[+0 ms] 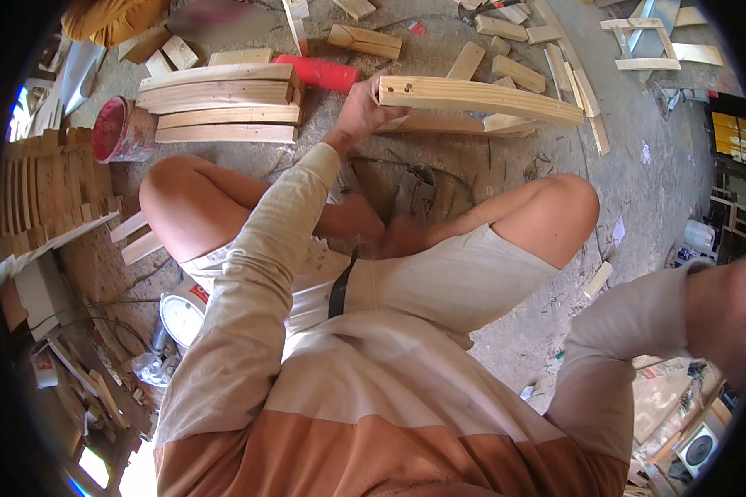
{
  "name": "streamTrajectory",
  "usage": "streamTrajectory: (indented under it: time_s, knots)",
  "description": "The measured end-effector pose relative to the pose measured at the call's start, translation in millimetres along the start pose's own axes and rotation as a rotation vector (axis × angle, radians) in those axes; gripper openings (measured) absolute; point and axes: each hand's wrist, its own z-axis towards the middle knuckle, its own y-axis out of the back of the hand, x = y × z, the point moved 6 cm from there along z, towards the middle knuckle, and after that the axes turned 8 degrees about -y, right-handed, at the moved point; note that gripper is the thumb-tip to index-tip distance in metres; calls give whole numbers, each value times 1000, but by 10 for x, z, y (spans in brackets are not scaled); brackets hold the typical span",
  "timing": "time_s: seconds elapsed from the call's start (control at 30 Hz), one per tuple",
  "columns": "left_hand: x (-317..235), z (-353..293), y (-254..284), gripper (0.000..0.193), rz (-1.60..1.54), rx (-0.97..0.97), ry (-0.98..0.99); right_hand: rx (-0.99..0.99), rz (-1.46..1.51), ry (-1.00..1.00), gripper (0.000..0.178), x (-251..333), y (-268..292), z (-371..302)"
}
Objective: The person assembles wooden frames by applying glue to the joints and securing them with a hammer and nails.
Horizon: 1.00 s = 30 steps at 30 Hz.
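Note:
My left hand (pixel 363 109) is closed round the near-left end of a pale wooden plank (pixel 481 97). This plank reaches out to the right above the floor, and a few dark spots mark its end. Beneath it lies another length of wood (pixel 439 124), partly covered. Just beyond my left hand is a red cylinder-like object (pixel 319 73). To the left of the hand, several planks (pixel 224 112) lie side by side in a stack. My right arm (pixel 638 323) is bent up at the right rim, its sleeve pushed back; the hand itself is cut off there.
I sit on the floor with knees spread. A red-stained bucket (pixel 124 130) stands at left, near stacked boards (pixel 54 178). A white round container (pixel 182 316) is beside my left thigh. Offcuts (pixel 518 73) lie ahead; a wooden frame (pixel 646 45) is far right. Cables (pixel 452 176) cross the floor.

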Motion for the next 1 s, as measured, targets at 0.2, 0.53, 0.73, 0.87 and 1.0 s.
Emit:
streamTrajectory:
  time_s: [0.2, 0.53, 0.73, 0.87, 1.0]
  knots:
    - [108, -33, -20, 37, -232, -20, -99, 469, -904, -1003, 24, -2004, 774, -2504]
    - [56, 6, 22, 37, -3, 29, -4, -12, -181, -241, 17, -256, 379, -50]
    - [-101, 62, 98, 48, 218, 223, -93, -109, -103, -111, 10, -397, 469, -339]
    - [-219, 91, 210, 57, 408, 375, 14, -240, -203, -365, 21, -993, 740, -862]
    - [-134, 14, 390, 64, 671, 401, -42, -330, -177, -513, 17, -1564, 910, -1339]
